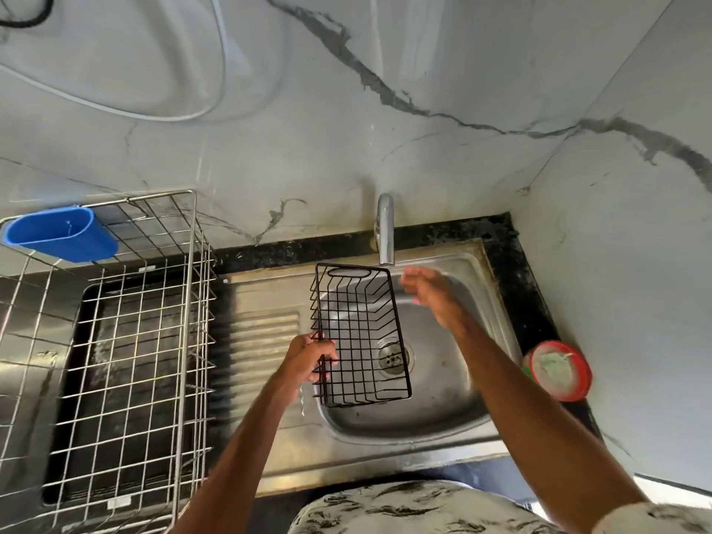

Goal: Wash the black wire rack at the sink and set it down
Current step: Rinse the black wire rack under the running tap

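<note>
The black wire rack is a small rectangular basket, held above the steel sink basin with its far end just under the tap spout. My left hand grips the rack's near left rim. My right hand hovers to the right of the rack's far end, below the spout, fingers spread and blurred, holding nothing. No water stream is visible.
A large steel wire dish rack with a blue plastic cup holder stands on the left. The ribbed drainboard lies between it and the basin. A red-rimmed round tub sits on the black counter at right. Marble walls close in behind and right.
</note>
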Demonstrator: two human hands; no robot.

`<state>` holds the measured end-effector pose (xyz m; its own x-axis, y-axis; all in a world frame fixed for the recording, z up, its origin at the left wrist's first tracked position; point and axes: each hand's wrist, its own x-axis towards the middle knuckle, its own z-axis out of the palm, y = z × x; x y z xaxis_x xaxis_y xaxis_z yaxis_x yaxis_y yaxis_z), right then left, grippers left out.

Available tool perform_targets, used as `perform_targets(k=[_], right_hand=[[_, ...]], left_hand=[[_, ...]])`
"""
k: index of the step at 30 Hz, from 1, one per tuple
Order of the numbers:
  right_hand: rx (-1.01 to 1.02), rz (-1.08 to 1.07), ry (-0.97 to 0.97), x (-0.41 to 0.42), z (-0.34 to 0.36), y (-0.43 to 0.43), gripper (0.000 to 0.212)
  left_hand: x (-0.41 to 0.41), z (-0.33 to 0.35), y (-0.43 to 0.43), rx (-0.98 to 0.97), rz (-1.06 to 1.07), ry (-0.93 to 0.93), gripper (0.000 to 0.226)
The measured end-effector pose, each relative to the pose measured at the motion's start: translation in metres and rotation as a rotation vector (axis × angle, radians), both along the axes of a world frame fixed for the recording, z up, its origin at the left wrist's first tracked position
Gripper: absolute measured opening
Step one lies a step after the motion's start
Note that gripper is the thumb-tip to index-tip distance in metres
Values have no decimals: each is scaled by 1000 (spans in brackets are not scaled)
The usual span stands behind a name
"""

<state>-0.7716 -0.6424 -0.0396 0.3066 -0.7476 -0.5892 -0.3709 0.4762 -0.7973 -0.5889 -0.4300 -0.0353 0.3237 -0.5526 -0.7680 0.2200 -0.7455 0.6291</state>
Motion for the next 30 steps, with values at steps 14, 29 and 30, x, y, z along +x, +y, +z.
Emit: perform_targets(k=[14,29,30], right_hand=[[260,214,-16,-65,1,104,49],[-202,339,99,-108,78,128,129],[-220,383,236,-106,78,128,134]], left_hand=[[-81,71,11,19,-301,-115,104],[-137,79,8,-305,-446,-361,42],[-140,84,8,-328,-481,-381,45]])
